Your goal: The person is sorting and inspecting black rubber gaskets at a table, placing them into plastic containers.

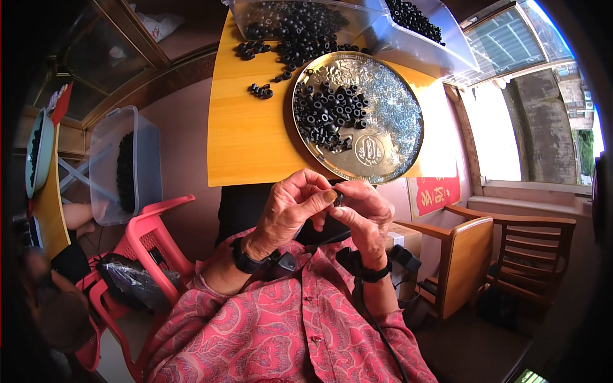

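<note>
Part (337,199), small and black: beyond it the table (249,127) lies at twelve o'clock, and on that the tray (369,152), between twelve and one, with a black heap (327,113) on its nine o'clock side. Left hand (290,207) and right hand (365,212) both close thumb and fingers, pinching the part between them; it sits at three o'clock from the left, nine from the right, neither clearly nearer, its long axis too small to tell

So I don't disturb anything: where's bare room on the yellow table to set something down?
At left: the patch of yellow table between its edge and the round tray, nearer than the small ring cluster. The strip right of the tray looks free, though glare hides detail. The far side is crowded with black pieces and clear bins.
</note>
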`<state>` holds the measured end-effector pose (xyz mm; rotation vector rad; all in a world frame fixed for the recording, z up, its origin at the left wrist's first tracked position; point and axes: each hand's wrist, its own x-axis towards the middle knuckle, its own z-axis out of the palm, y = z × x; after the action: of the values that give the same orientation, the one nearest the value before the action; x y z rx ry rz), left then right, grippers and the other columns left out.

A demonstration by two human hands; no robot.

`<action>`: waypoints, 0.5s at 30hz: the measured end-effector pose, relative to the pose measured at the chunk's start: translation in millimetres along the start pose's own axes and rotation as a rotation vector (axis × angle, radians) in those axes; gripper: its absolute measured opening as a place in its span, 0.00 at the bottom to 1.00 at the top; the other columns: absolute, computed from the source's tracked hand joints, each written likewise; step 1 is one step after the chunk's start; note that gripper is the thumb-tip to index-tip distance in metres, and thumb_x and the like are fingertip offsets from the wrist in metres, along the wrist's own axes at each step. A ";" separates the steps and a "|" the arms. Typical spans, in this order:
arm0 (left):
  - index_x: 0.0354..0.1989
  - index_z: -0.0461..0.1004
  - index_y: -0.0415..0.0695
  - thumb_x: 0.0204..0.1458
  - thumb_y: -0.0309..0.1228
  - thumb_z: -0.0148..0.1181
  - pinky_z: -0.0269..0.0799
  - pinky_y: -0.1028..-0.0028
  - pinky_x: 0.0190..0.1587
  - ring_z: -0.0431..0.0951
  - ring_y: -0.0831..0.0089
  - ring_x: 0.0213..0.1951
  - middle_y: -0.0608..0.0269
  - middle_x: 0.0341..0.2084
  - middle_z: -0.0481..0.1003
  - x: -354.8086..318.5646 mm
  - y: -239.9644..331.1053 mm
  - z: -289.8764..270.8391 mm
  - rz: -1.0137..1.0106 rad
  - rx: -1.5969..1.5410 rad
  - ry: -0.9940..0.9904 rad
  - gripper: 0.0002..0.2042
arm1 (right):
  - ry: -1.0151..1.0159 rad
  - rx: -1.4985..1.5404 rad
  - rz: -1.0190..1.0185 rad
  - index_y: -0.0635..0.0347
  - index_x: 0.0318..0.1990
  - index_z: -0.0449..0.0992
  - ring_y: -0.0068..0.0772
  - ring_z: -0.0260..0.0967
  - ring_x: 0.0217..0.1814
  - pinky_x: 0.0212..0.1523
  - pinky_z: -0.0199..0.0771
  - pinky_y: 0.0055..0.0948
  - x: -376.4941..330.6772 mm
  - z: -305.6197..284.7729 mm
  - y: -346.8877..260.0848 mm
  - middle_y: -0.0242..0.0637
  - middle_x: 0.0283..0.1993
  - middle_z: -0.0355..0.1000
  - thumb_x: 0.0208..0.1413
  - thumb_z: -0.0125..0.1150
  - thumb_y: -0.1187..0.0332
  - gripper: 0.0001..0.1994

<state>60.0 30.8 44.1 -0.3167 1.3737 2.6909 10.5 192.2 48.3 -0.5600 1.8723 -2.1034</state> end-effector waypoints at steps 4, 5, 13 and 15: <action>0.39 0.72 0.39 0.54 0.28 0.64 0.69 0.83 0.22 0.72 0.84 0.20 0.67 0.24 0.75 -2.7 4.9 2.4 -0.057 -0.109 0.041 0.09 | -0.004 -0.081 -0.086 0.65 0.44 0.79 0.24 0.71 0.41 0.41 0.71 0.22 3.9 -2.4 3.0 0.40 0.42 0.76 0.43 0.72 0.80 0.17; 0.40 0.71 0.39 0.54 0.28 0.64 0.68 0.83 0.20 0.72 0.83 0.19 0.67 0.24 0.75 -2.6 5.0 0.8 -0.075 -0.124 0.042 0.10 | -0.004 -0.082 -0.086 0.65 0.44 0.79 0.24 0.71 0.41 0.41 0.71 0.22 3.6 -2.8 4.1 0.40 0.42 0.76 0.43 0.72 0.80 0.17; 0.42 0.71 0.36 0.55 0.27 0.62 0.65 0.85 0.18 0.71 0.84 0.17 0.64 0.26 0.75 -3.7 3.3 -5.6 -0.073 0.045 0.027 0.10 | -0.081 -0.146 -0.090 0.64 0.45 0.79 0.22 0.72 0.37 0.36 0.72 0.21 0.5 -2.2 7.8 0.39 0.43 0.75 0.43 0.72 0.80 0.18; 0.42 0.71 0.35 0.56 0.28 0.62 0.65 0.85 0.18 0.71 0.84 0.17 0.64 0.26 0.75 -5.4 3.0 -4.9 -0.060 0.073 0.043 0.10 | -0.090 -0.165 -0.096 0.63 0.46 0.78 0.21 0.71 0.37 0.36 0.72 0.20 1.2 1.0 7.1 0.38 0.43 0.74 0.44 0.71 0.81 0.19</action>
<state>65.4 25.1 44.9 -0.4039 1.4459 2.5932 9.5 189.9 41.5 -0.7838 2.0163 -1.9557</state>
